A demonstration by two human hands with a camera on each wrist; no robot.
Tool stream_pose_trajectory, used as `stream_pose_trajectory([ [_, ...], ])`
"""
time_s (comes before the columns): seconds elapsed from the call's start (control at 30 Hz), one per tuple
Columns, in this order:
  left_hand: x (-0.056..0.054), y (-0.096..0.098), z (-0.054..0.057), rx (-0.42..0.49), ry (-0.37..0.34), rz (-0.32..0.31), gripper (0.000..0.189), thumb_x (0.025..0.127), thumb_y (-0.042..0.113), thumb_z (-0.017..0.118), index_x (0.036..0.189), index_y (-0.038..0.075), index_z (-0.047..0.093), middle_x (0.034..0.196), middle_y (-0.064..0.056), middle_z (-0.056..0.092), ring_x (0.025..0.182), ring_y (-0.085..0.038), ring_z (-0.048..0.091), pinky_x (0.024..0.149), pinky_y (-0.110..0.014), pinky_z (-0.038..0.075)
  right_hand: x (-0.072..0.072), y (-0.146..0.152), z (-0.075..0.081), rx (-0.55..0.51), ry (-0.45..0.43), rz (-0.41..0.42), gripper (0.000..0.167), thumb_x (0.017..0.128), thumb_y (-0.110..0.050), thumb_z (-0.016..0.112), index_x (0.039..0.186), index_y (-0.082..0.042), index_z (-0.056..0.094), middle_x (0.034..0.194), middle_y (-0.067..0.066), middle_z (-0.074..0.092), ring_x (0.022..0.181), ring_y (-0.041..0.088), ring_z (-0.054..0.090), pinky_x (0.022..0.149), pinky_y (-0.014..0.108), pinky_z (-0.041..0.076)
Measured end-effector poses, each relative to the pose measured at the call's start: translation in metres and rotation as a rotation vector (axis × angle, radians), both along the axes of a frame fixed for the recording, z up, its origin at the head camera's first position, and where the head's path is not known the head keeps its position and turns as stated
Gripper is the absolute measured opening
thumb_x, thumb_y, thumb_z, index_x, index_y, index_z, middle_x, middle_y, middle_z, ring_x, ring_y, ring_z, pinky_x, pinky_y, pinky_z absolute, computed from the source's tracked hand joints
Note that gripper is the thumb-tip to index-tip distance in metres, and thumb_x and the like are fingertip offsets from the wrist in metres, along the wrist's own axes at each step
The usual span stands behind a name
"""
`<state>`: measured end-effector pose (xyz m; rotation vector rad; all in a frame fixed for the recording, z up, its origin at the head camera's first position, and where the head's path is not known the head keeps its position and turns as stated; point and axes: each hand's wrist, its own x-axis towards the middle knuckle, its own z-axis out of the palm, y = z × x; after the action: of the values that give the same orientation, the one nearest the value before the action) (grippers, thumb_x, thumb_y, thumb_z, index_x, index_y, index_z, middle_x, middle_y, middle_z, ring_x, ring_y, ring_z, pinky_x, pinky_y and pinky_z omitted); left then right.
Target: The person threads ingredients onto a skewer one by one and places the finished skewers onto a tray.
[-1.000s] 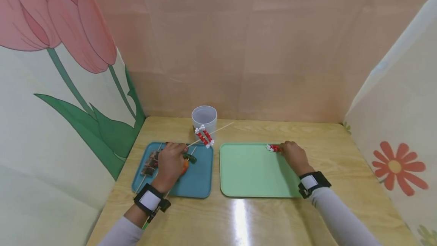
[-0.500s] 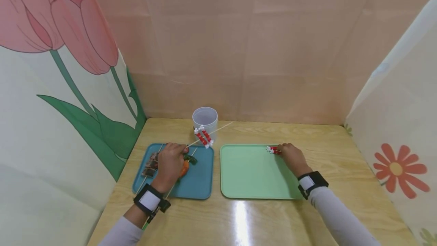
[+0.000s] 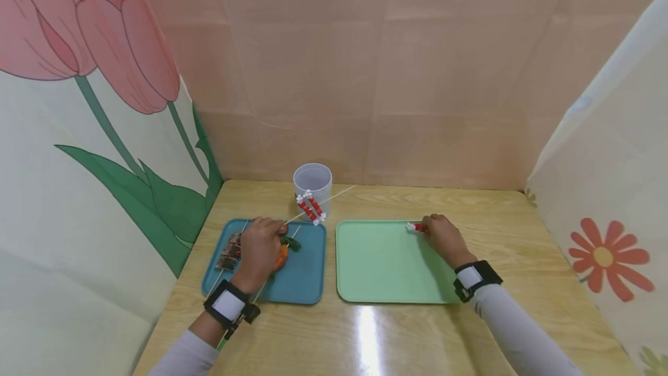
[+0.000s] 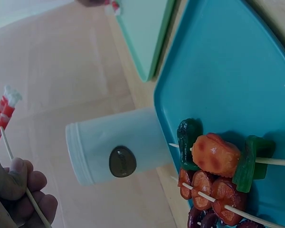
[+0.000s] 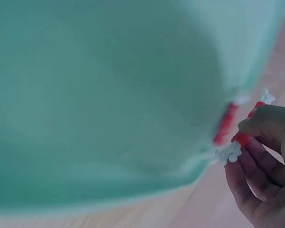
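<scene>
My left hand (image 3: 261,251) grips a bamboo skewer (image 4: 36,208) over the blue tray. Red pieces with knobbly white ends (image 3: 311,209) are threaded on that skewer, which points to the far right, its tip past the cup. At the far right corner of the green tray (image 3: 386,266), my right hand (image 3: 446,239) pinches a similar red piece with white ends (image 5: 241,139) between thumb and fingers. In the right wrist view, a second red-and-white piece (image 5: 225,124) lies right beside it at the tray's corner.
On the blue tray (image 3: 308,289) lie several food skewers, including dark rolled pieces (image 3: 229,252), a carrot-like orange piece with green pepper (image 4: 214,154), and sliced sausage (image 4: 226,194). A pale cup (image 3: 313,179) stands behind that tray. The back wall (image 3: 376,132) closes off the table.
My right fingers have shifted slightly to the left and cover more of the red pieces at the green tray's corner. The left hand holds its skewer almost still.
</scene>
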<state>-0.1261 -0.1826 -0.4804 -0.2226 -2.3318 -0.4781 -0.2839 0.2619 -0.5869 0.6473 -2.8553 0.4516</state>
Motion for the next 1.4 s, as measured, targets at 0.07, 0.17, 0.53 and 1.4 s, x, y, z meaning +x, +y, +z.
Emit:
stream_pose_trajectory([
  [0.07,-0.001,0.000,-0.001,0.000,0.005,-0.005,0.022,0.079,-0.012,0.071,0.089,0.005,0.081,0.079,-0.008,0.076,0.068,-0.024,0.066,0.057,-0.039,0.055,0.001,-0.008,0.011,-0.129,-0.056,-0.009,0.015,0.085,0.001,0.076,0.099,0.001,0.072,0.085,0.014,0.069,0.078,0.026,0.064,0.066,0.039,0.054],
  [0.17,-0.002,0.000,-0.002,0.003,0.017,-0.026,0.023,0.078,-0.013,0.071,0.089,0.004,0.081,0.080,-0.008,0.077,0.069,-0.025,0.066,0.058,-0.039,0.056,0.005,-0.027,0.037,-0.351,-0.179,-0.013,0.017,0.092,-0.011,0.075,0.108,-0.004,0.074,0.097,0.014,0.074,0.088,0.026,0.068,0.070,0.035,0.056],
  [0.53,-0.005,0.011,-0.003,-0.064,-0.067,-0.046,0.036,0.074,-0.017,0.061,0.092,0.006,0.081,0.083,-0.006,0.076,0.076,-0.019,0.067,0.062,-0.033,0.058,0.039,-0.097,0.136,-0.875,-0.536,0.159,0.043,0.093,-0.029,0.075,0.129,-0.006,0.067,0.120,0.013,0.072,0.107,0.025,0.072,0.090,0.021,0.057],
  [1.4,-0.002,0.017,0.004,-0.017,-0.074,-0.054,0.035,0.076,-0.019,0.063,0.093,0.005,0.081,0.085,-0.007,0.078,0.077,-0.020,0.070,0.062,-0.032,0.059,0.057,-0.119,0.161,-1.101,-0.683,0.244,0.036,0.095,-0.021,0.073,0.123,0.001,0.068,0.116,0.010,0.071,0.104,0.024,0.071,0.095,0.029,0.058],
])
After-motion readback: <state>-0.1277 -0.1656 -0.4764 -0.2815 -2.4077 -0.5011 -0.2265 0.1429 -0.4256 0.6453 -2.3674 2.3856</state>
